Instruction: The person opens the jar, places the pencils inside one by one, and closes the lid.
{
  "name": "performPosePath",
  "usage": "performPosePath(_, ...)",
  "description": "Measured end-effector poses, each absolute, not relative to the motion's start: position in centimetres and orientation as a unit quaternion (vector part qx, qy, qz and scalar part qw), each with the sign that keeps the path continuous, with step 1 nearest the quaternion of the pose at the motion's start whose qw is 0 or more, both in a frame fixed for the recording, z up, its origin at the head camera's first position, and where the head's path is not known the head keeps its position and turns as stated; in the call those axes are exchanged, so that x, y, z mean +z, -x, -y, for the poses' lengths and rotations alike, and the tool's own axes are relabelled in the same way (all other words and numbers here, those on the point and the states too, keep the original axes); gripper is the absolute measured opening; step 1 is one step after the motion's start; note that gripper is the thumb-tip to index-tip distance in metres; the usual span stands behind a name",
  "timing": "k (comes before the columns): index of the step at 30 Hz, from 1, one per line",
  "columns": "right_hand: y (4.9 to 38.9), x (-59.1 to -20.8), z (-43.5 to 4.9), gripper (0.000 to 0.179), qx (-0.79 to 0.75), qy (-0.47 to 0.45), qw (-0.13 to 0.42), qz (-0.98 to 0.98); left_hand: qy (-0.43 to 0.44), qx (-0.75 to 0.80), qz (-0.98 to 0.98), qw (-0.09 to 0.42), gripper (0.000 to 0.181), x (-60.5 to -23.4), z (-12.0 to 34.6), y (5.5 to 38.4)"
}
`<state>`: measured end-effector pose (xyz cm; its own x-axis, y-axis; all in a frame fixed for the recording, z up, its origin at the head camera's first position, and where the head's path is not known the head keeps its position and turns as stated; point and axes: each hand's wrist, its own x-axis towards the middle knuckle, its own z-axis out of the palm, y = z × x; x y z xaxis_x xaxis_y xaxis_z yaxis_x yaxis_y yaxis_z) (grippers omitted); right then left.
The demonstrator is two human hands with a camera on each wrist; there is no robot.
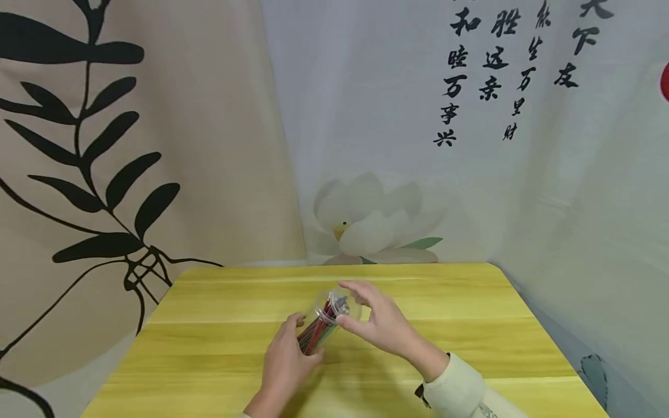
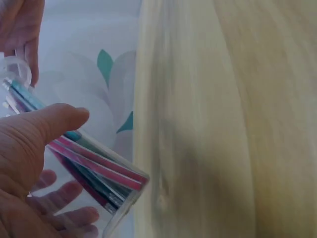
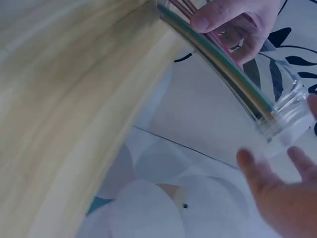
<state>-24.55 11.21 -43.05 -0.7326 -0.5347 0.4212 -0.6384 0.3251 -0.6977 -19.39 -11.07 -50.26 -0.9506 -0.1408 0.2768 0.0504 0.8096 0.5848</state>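
Observation:
A clear plastic jar [image 1: 315, 331] stands tilted above the table, filled with slim pencil-like sticks [image 2: 94, 161] in pink, teal and dark colours. My left hand [image 1: 290, 354] grips the jar's body, its thumb [image 2: 62, 121] lying along one side and its fingers behind. At the jar's mouth is a round clear lid [image 3: 292, 124]. My right hand [image 1: 378, 319] reaches around this lid from the right, thumb on the near side and fingers on the far side. In the right wrist view its fingertips [image 3: 297, 156] are right at the lid's edge.
Beneath both hands spreads a yellow wood-grain table [image 1: 209, 360] with rounded far corners. Behind it hangs a cloth backdrop [image 1: 366, 116] printed with dark leaves, a pale lotus and black characters.

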Motion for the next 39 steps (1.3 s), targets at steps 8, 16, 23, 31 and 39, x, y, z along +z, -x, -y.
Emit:
performPosePath(8, 25.6, -41.8, -11.6, 0.057, 0.403, -0.390, -0.033, 0.827, 0.022, -0.350, 0.928, 0.128, 0.086, -50.8, 10.2, 20.5)
performPosePath(16, 27.0, -41.3, -10.5, 0.057, 0.274, -0.423, 0.000, 0.864, 0.050, -0.495, 0.863, 0.087, 0.083, -52.1, 8.6, 22.8)
performPosePath(23, 28.7, -42.3, -10.3, 0.049, 0.223, -0.499, 0.090, 0.832, 0.148, -0.587, 0.796, -0.029, 0.082, -52.4, 9.7, 24.7)
performPosePath(31, 29.6, -42.8, -10.0, 0.048, 0.298, -0.544, 0.058, 0.783, 0.205, -0.625, 0.724, -0.207, 0.079, -51.4, 12.0, 26.2)
performPosePath(39, 29.2, -43.5, -9.7, 0.045, 0.277, -0.565, 0.117, 0.768, 0.217, -0.617, 0.711, -0.258, 0.058, -51.7, 12.5, 26.4)
